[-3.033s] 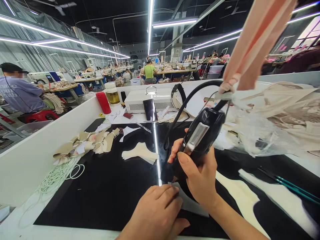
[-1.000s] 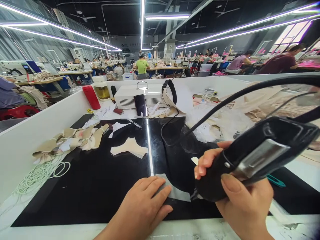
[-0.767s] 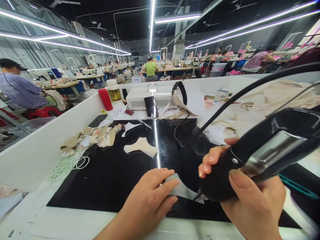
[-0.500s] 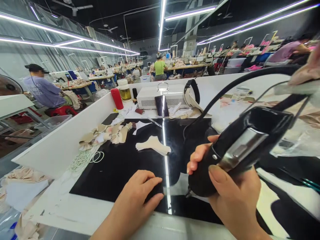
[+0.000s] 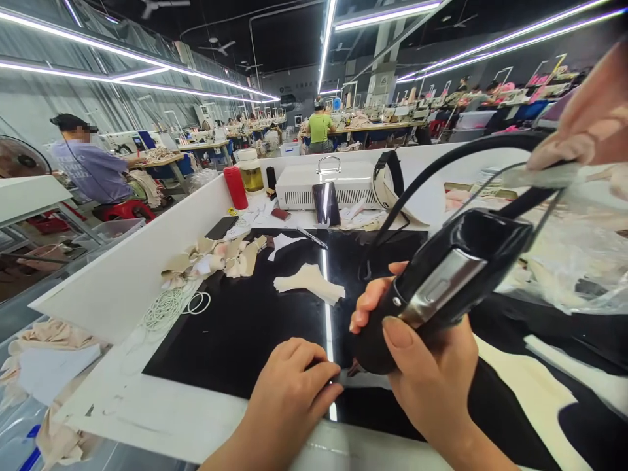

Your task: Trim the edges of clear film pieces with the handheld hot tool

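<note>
My right hand (image 5: 436, 379) is wrapped round a black corded hand tool (image 5: 436, 281) with a shiny metal plate on its side. The tool's narrow tip is hidden behind its rounded front end, close to the table. Beside it, my left hand (image 5: 299, 386) rests low over the black mat (image 5: 235, 340), thumb and forefinger drawn together. Whatever lies between those fingertips is too small to name. A greyish translucent piece (image 5: 366, 379) lies between the left fingertips and the tool. Farther back on the mat sits a stack of cream fabric pieces (image 5: 309, 281).
Tied fabric bundles (image 5: 240, 255) and pale green cord loops (image 5: 169, 311) lie left. Behind stand a white vented box (image 5: 299, 186), a phone (image 5: 326, 203) and a red container (image 5: 235, 188). A blurred hand (image 5: 583, 137) touches a pale piece near the cable. Cream fabric (image 5: 524, 379) lies right.
The right hand and tool have moved left, nearer the left hand, and the tool's tip has gone out of sight. The blurred hand at upper right reaches farther in. The view has shifted slightly.
</note>
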Motion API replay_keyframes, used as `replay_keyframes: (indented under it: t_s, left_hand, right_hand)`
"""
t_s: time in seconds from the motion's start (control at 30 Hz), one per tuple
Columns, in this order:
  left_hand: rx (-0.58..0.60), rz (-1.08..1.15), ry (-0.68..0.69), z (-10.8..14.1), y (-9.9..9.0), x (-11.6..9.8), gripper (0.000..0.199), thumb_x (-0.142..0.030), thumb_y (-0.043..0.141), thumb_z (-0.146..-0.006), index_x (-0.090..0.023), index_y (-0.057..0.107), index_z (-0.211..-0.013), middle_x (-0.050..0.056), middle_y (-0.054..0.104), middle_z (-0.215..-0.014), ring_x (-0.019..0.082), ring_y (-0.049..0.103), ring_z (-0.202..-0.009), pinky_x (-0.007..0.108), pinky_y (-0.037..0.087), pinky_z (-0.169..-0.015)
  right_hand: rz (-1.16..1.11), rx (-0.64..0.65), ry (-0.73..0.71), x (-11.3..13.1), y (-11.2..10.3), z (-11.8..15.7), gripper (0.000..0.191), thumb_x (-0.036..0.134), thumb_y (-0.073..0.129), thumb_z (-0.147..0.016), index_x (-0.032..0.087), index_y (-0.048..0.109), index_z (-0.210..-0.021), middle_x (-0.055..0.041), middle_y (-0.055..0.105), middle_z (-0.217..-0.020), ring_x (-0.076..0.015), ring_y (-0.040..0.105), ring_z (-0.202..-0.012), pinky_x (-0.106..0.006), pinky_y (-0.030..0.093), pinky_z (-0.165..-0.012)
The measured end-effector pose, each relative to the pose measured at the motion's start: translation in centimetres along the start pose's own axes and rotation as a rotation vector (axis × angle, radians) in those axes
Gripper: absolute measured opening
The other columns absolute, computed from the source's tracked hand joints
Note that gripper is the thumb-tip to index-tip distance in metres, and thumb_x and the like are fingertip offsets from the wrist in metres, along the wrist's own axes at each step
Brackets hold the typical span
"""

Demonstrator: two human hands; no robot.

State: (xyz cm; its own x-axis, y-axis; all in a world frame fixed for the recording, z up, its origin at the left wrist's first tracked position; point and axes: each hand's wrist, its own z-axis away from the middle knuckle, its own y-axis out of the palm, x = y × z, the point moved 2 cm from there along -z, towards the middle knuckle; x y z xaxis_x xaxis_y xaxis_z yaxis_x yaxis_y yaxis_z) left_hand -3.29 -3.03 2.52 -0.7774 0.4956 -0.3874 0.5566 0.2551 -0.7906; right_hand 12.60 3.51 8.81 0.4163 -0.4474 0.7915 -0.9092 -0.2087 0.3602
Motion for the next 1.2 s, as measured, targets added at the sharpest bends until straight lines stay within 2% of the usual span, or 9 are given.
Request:
replay_keyframes:
  t_s: [0.1, 0.2, 0.3, 0.53, 0.63, 0.73, 0.87, 1.03, 1.2]
  left_hand:
    - [0.002, -0.031, 0.042, 0.0, 0.1, -0.2, 0.015, -0.027, 0.063, -0.111, -0.022, 0.077, -0.116, 0.004, 0.076, -0.105, 0.024, 0.072, -0.095, 0.042, 0.062, -0.085]
    - [0.0, -0.049, 0.051, 0.1, 0.3, -0.2, 0.017, -0.029, 0.063, -0.111, -0.021, 0.076, -0.118, 0.005, 0.077, -0.108, 0.026, 0.072, -0.096, 0.045, 0.062, -0.087]
    - [0.013, -0.036, 0.032, 0.1, 0.4, -0.1, 0.017, -0.03, 0.063, -0.111, -0.022, 0.077, -0.115, 0.004, 0.078, -0.111, 0.026, 0.072, -0.097, 0.047, 0.062, -0.087]
    - [0.012, -0.068, 0.08, -0.1, 0.3, -0.4, 0.023, -0.027, 0.056, -0.114, -0.021, 0.078, -0.12, 0.003, 0.079, -0.108, 0.023, 0.073, -0.097, 0.043, 0.065, -0.086]
    - [0.011, -0.096, 0.109, -0.1, 0.2, -0.5, 0.028, -0.025, 0.051, -0.116, -0.021, 0.078, -0.117, 0.002, 0.08, -0.107, 0.021, 0.074, -0.1, 0.039, 0.066, -0.087]
    - [-0.025, -0.158, 0.144, 0.0, 0.0, -0.5, 0.029, -0.026, 0.05, -0.117, -0.021, 0.078, -0.11, 0.002, 0.08, -0.105, 0.022, 0.074, -0.098, 0.04, 0.066, -0.084]
    - [-0.031, -0.215, 0.174, 0.2, -0.2, -0.3, 0.027, -0.026, 0.052, -0.116, -0.021, 0.077, -0.109, 0.002, 0.08, -0.104, 0.023, 0.074, -0.092, 0.042, 0.066, -0.08]
    - [-0.03, -0.217, 0.172, -0.1, -0.4, 0.0, 0.03, -0.026, 0.048, -0.117, -0.021, 0.077, -0.111, 0.002, 0.081, -0.107, 0.021, 0.076, -0.096, 0.038, 0.066, -0.085]
    - [-0.049, -0.191, 0.167, 0.0, -1.1, 0.0, 0.03, -0.028, 0.047, -0.118, -0.018, 0.075, -0.117, 0.003, 0.082, -0.108, 0.021, 0.078, -0.096, 0.039, 0.067, -0.088]
  right_hand:
    - [0.01, 0.005, -0.01, 0.0, 0.1, 0.0, 0.028, 0.04, 0.086, -0.094, 0.03, 0.067, -0.112, 0.0004, 0.074, -0.091, -0.0179, 0.071, -0.067, -0.03, 0.065, -0.057]
    - [-0.003, -0.051, -0.021, 0.0, 0.2, -0.1, 0.031, 0.041, 0.089, -0.09, 0.029, 0.068, -0.109, 0.0008, 0.073, -0.088, -0.0178, 0.072, -0.068, -0.03, 0.067, -0.062]
    - [-0.015, -0.054, -0.02, 0.1, 0.4, -0.1, 0.029, 0.037, 0.09, -0.089, 0.029, 0.068, -0.107, 0.0023, 0.074, -0.087, -0.0162, 0.071, -0.067, -0.029, 0.066, -0.062]
    - [-0.008, -0.026, -0.04, 0.1, 0.5, 0.1, 0.027, 0.026, 0.086, -0.089, 0.029, 0.066, -0.106, 0.0029, 0.073, -0.087, -0.0153, 0.069, -0.067, -0.028, 0.064, -0.062]
    - [-0.003, -0.01, -0.032, 0.2, 0.5, 0.2, 0.027, 0.025, 0.085, -0.09, 0.029, 0.066, -0.108, 0.0026, 0.073, -0.087, -0.0158, 0.07, -0.067, -0.029, 0.065, -0.063]
    - [0.008, -0.005, -0.032, 0.3, 0.5, 0.2, 0.029, 0.025, 0.086, -0.089, 0.03, 0.065, -0.108, 0.0031, 0.073, -0.085, -0.0158, 0.069, -0.065, -0.029, 0.064, -0.06]
    - [0.015, -0.028, -0.03, 0.4, 0.5, 0.1, 0.03, 0.031, 0.089, -0.088, 0.03, 0.067, -0.108, 0.0029, 0.074, -0.085, -0.0155, 0.071, -0.065, -0.028, 0.065, -0.062]
    - [-0.022, -0.053, -0.015, 0.2, 0.5, 0.3, 0.03, 0.044, 0.089, -0.091, 0.029, 0.069, -0.108, 0.0023, 0.074, -0.087, -0.0143, 0.072, -0.067, -0.025, 0.066, -0.064]
    - [-0.002, -0.05, -0.023, 0.1, 0.5, 0.3, 0.03, 0.03, 0.089, -0.088, 0.03, 0.068, -0.109, 0.0026, 0.075, -0.087, -0.0144, 0.072, -0.068, -0.025, 0.066, -0.065]
